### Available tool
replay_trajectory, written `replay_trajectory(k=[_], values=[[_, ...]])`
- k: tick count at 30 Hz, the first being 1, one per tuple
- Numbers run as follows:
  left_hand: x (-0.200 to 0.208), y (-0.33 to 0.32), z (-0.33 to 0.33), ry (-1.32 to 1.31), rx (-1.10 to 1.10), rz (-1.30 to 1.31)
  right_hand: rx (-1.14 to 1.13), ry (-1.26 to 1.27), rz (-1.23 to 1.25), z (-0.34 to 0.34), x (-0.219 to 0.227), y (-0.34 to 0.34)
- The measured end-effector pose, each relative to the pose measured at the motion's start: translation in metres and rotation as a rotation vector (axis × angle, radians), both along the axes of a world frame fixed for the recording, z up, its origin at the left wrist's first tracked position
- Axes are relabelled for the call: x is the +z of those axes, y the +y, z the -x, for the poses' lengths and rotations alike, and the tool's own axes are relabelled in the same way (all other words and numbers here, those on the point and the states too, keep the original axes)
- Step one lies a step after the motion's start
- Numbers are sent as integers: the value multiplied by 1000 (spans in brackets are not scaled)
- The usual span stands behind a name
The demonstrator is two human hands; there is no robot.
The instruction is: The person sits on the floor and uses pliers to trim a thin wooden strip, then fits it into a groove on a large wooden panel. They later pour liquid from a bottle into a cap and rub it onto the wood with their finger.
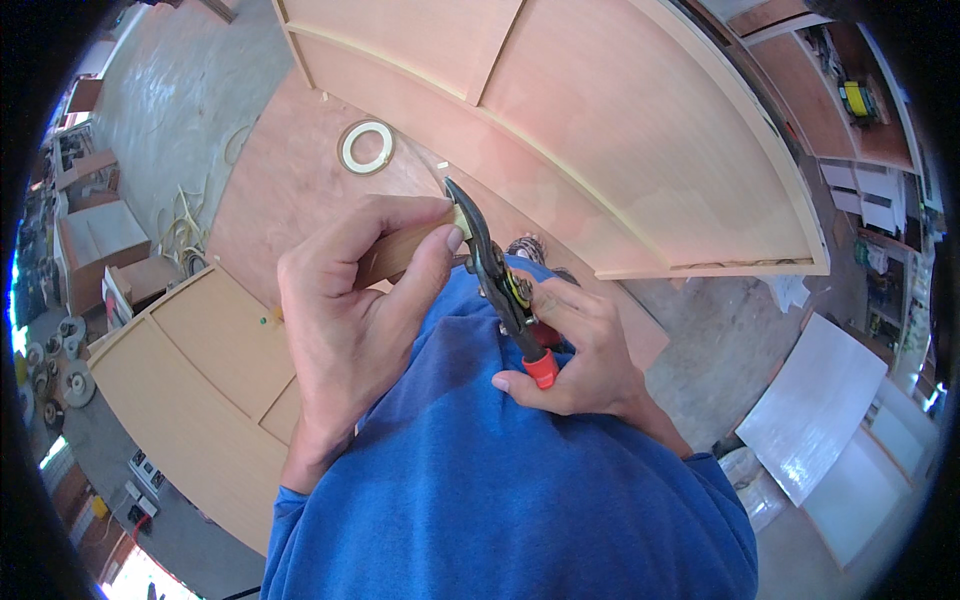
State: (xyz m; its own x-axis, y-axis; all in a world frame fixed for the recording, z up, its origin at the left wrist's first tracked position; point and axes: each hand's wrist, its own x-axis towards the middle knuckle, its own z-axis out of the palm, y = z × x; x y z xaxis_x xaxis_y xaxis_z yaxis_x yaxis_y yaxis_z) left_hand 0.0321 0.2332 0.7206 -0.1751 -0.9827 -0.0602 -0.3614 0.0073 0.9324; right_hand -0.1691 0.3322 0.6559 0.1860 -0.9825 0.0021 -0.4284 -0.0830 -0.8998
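Note:
My left hand (350, 290) pinches a thin brown wood-coloured strip (393, 254) between thumb and forefinger. Its pale end (461, 222) sticks out just past the fingertips. In my right hand (590, 350) is a pair of tin snips (488, 258) with dark jaws and red-ended handles. Their jaws point up and away from me, lying against the strip's end beside my left thumb. Whether the blades are parted around the strip, I cannot tell. My right thumb rests near one red handle end, and the fingers curl over the other side.
A large framed wooden panel (640, 150) leans ahead. Beyond my hands, a pale roll of banding (367, 147) lies on a brown board (270, 165). Another framed panel (200, 400) is at left, near loose strips (183, 225). White sheets (815, 405) lie right; shelves (865, 110) stand far right.

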Motion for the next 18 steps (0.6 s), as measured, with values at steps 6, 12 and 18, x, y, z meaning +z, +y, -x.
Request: replay_trajectory(k=[6,12,18], values=[[-8,-4,-3,91,50,-38,-72,-4,15,-9,-9,0],[-23,-16,-24,110,27,-152,-226,-150,-146,17,-1,-24],[-52,-32,-42,15,-79,-288,-295,92,-233,63,-3,-14]])
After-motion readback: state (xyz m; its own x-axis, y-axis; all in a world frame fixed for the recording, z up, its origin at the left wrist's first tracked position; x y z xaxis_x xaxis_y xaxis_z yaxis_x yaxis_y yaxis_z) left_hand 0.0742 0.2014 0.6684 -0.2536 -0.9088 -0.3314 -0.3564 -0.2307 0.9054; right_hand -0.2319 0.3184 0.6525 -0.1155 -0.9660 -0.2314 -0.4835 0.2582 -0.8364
